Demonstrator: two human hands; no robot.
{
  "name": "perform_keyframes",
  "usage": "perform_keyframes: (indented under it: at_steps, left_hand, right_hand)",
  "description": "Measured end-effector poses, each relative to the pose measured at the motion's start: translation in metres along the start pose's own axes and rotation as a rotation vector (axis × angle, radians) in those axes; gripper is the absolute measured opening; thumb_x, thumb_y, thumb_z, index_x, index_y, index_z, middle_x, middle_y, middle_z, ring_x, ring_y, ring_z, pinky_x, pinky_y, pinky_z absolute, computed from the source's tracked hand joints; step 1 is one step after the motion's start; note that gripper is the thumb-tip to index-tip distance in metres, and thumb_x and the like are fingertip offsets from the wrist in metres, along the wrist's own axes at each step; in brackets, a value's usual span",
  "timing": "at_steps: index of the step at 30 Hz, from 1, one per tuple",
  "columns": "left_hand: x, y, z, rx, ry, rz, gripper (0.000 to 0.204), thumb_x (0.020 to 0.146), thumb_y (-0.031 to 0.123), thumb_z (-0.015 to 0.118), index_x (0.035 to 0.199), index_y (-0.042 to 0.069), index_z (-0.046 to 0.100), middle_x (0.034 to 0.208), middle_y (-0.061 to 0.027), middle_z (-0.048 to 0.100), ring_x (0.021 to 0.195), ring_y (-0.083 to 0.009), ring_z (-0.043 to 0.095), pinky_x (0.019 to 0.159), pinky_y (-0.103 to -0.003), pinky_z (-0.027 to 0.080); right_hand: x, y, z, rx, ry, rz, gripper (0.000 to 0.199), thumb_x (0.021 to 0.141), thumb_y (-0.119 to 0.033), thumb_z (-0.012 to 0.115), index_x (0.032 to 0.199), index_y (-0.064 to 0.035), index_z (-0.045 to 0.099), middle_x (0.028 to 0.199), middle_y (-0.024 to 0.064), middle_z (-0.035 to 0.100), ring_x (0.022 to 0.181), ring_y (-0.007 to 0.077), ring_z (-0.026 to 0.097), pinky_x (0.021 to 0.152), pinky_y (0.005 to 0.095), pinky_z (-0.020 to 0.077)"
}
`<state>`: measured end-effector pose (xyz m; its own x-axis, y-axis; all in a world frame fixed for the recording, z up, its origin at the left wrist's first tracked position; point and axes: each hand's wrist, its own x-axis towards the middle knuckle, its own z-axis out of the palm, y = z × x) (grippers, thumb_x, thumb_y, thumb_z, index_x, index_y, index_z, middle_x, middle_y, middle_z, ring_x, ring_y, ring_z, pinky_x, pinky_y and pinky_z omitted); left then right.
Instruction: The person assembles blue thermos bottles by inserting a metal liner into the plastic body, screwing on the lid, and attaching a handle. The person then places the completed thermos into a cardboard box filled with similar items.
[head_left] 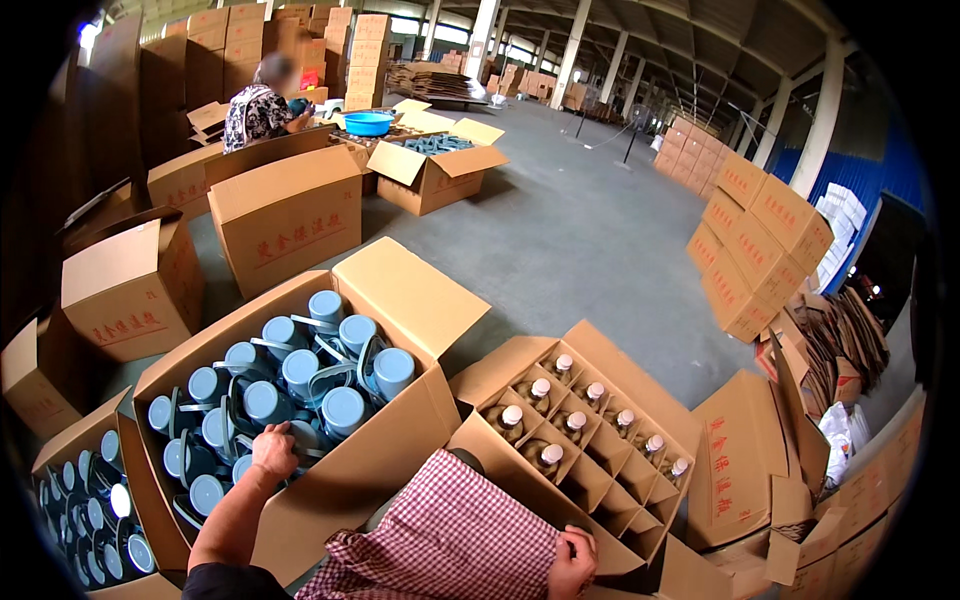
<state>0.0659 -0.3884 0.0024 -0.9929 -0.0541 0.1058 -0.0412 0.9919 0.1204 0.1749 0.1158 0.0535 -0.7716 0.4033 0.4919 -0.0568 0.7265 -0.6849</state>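
My left hand [274, 452] reaches into an open carton [350, 478] packed with blue-grey thermos shells [301, 368] with loop handles. Its fingers are curled onto a blue thermos shell [308, 437] near the carton's close side, and their tips are partly hidden. To the right stands a carton with cardboard dividers [612, 492]. Several glass bottle liners [575, 422] with whitish tops sit upright in its cells, while other nearer cells hold none. My right hand [572, 563] is closed by that carton's near edge, beside a red-and-white checked cloth [450, 530] over my lap; what it grips is hidden.
Another carton of blue shells [95, 510] stands at the lower left. Closed and open cartons [290, 215] lie beyond, near a seated person [262, 110] and a blue basin [368, 123]. Stacked cartons [755, 240] and flattened cardboard [835, 340] line the right. Grey floor [590, 230] runs between.
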Motion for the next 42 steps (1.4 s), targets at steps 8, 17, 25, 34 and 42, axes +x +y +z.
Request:
perform_keyframes:
  at_steps: [8,17,25,34,42]
  left_hand:
    - [-0.013,-0.01,-0.047,-0.165,0.08,0.016,0.027,0.061,0.028,0.075,0.075,0.006,0.069,0.104,-0.0052,0.064,0.097,-0.0258,0.058,0.081,-0.036,0.05]
    - [0.018,0.017,-0.128,-0.185,0.542,-0.008,0.024,0.059,0.019,0.078,0.073,0.005,0.065,0.075,-0.0102,0.062,0.075,-0.0298,0.061,0.065,-0.038,0.051]
    - [-0.012,0.105,-0.322,-0.166,1.018,0.394,0.025,0.067,0.013,0.076,0.072,-0.001,0.056,0.085,-0.0156,0.066,0.083,-0.0318,0.067,0.072,-0.036,0.053]
    - [0.009,0.13,-0.253,-1.413,0.597,0.111,0.029,0.073,0.015,0.066,0.096,-0.004,0.066,0.084,-0.0077,0.066,0.07,-0.0165,0.062,0.059,-0.027,0.051]
    - [-0.04,0.181,-0.132,-1.39,-0.496,0.053,0.018,0.081,0.011,0.069,0.093,-0.002,0.067,0.072,-0.0044,0.066,0.068,-0.0137,0.062,0.064,-0.027,0.051]
  right_hand:
    - [-0.005,0.005,0.007,0.064,-0.053,0.068,0.011,0.071,0.005,0.062,0.081,0.0022,0.063,0.092,0.0154,0.064,0.087,0.0289,0.061,0.078,0.036,0.0483]
    - [0.0,0.0,0.011,0.058,-0.061,0.089,0.01,0.07,0.004,0.065,0.08,0.0012,0.063,0.089,0.0147,0.065,0.085,0.0294,0.062,0.075,0.0358,0.0492]
    - [0.012,0.009,0.034,0.417,-0.104,0.272,0.019,0.067,0.009,0.068,0.083,0.0003,0.065,0.091,0.0135,0.066,0.087,0.026,0.063,0.079,0.0331,0.0502]
    - [0.046,-0.052,0.059,1.167,-0.081,0.355,0.052,0.095,-0.03,0.049,0.14,-0.0065,0.039,0.133,0.0124,0.05,0.122,0.025,0.048,0.101,0.035,0.0358]
    - [0.14,-0.031,-0.096,0.448,0.198,0.203,0.019,0.074,-0.009,0.073,0.079,-0.0027,0.055,0.073,0.0011,0.056,0.068,0.0096,0.05,0.065,0.0264,0.0432]
